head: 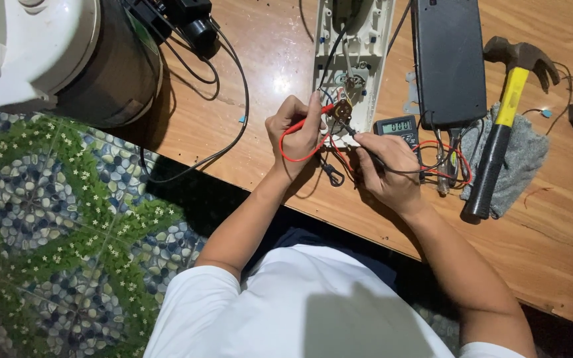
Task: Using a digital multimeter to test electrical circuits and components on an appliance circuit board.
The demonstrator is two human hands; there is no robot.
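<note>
We pinch the red probe [308, 114] in our left hand [295, 136] and, seemingly, the black probe [347, 128] in our right hand [390, 171], fingers steadying both tips on the white casing [366, 59] beside the meter [398, 127]

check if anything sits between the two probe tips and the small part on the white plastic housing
Nothing visible does. The left hand holds the red probe and the right hand holds the black probe; both tips reach the small brown part on the white plastic housing. The loose red lead wire loops below, clear of the tips.
</note>
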